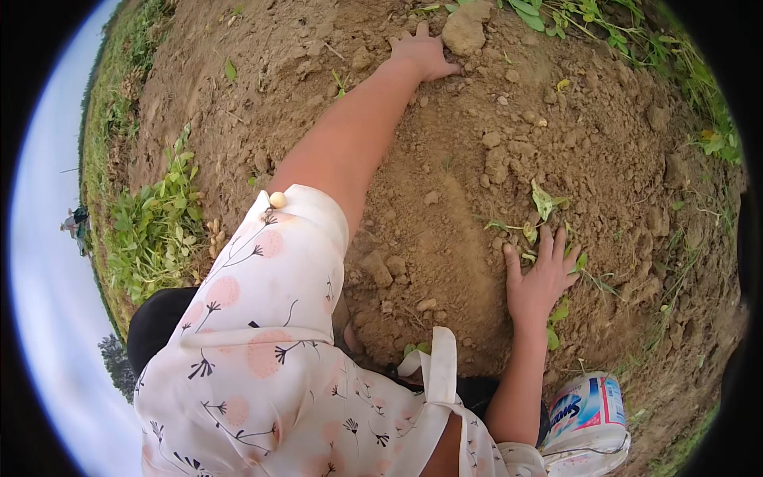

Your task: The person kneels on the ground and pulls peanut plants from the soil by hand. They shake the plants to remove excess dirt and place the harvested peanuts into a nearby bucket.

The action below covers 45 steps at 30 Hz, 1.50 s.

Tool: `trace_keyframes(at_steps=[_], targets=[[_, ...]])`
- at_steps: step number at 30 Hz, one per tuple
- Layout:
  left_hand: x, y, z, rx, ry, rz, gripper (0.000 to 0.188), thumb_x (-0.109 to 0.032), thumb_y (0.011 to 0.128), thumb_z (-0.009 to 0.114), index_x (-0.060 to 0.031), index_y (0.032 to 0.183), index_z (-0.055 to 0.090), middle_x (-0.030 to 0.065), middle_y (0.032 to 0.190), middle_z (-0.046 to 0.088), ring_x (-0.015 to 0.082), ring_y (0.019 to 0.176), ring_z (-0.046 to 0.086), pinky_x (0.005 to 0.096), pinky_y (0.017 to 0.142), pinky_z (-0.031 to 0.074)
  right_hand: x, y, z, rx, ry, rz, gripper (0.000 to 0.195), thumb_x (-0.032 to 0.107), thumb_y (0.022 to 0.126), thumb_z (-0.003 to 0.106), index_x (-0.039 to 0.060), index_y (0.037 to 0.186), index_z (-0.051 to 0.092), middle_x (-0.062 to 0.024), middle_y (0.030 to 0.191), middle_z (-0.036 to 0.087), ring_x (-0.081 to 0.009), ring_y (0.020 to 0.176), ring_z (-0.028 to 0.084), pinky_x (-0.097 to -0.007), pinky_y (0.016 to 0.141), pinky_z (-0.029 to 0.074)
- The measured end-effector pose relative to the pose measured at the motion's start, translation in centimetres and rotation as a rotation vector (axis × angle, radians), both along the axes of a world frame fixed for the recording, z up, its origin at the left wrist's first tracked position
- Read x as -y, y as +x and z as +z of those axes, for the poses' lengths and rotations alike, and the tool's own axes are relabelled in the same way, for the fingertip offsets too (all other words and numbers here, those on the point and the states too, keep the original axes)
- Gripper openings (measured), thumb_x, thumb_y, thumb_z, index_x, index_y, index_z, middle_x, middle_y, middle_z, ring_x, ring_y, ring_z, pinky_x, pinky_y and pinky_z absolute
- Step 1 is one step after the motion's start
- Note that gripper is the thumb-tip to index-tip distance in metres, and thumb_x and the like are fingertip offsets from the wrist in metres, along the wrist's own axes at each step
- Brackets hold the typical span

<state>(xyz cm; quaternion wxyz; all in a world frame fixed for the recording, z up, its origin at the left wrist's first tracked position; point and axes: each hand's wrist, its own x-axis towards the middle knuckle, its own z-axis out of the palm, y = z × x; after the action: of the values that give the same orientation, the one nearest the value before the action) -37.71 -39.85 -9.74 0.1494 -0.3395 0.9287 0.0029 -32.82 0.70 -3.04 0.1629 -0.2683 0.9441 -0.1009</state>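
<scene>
My left hand (420, 56) reaches far forward and lies palm down on the loose brown soil (441, 197), its fingers spread. Close beside its fingers is a large dirt clod (467, 28). Nearer to me, on the right, my right hand (539, 274) rests palm down with fingers apart. Small green stems and leaves lie at its fingertips, among them a pale wilted leaf (543, 201). Nothing shows gripped in either hand, though both palms are hidden.
A white plastic bucket (587, 411) with a printed label stands at lower right. Uprooted plants (158, 223) with what look like peanut pods (216, 238) lie left. Leafy green plants (620, 30) border the soil at upper right. Another person (76, 229) is far off at left.
</scene>
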Motion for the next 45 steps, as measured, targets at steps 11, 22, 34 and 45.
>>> trace_keyframes(at_steps=[11,22,34,45], targets=[[-4.7,2.7,2.4,-0.254,0.440,0.055,0.071,-0.055,0.088,0.061,-0.0025,0.137,0.057,0.0215,0.131,0.063,0.0356,0.120,0.062,0.0442,0.103,0.048,0.0,-0.1,-0.8,-0.042,-0.034,-0.018,0.069,0.056,0.091,0.065,0.0123,0.143,0.053,-0.0215,0.156,0.039,-0.0520,0.147,0.025,-0.0753,0.112,0.018],[-16.8,6.3,3.3,-0.422,0.348,-0.451,0.079,-0.076,0.089,0.052,-0.0305,0.153,0.045,0.0205,0.153,0.043,0.0432,0.149,0.024,0.0683,0.118,0.013,-2.4,-2.2,-0.3,-0.079,-0.156,-0.119,0.049,0.046,0.093,0.066,0.0131,0.129,0.063,-0.0120,0.140,0.051,-0.0378,0.127,0.045,-0.0599,0.106,0.033],[-15.3,-8.9,2.5,-0.341,0.208,-0.037,0.104,-0.088,0.069,0.061,-0.0367,0.156,0.037,0.0165,0.169,0.012,0.0568,0.150,0.002,0.0837,0.110,0.005,-5.7,-6.4,-4.4,-0.174,0.068,-0.328,0.094,0.077,0.079,0.066,0.0332,0.157,0.035,-0.0169,0.168,0.011,-0.0567,0.149,0.008,-0.0832,0.106,0.017],[-25.7,-5.0,4.6,-0.351,0.437,-0.387,0.045,-0.058,0.093,0.060,-0.0219,0.116,0.072,0.0130,0.138,0.055,0.0422,0.134,0.042,0.0625,0.100,0.038,-3.0,-4.2,-0.5,-0.134,-0.157,-0.148,0.053,0.001,0.076,0.077,0.0135,0.126,0.064,-0.0134,0.137,0.057,-0.0405,0.126,0.049,-0.0469,0.100,0.048]])
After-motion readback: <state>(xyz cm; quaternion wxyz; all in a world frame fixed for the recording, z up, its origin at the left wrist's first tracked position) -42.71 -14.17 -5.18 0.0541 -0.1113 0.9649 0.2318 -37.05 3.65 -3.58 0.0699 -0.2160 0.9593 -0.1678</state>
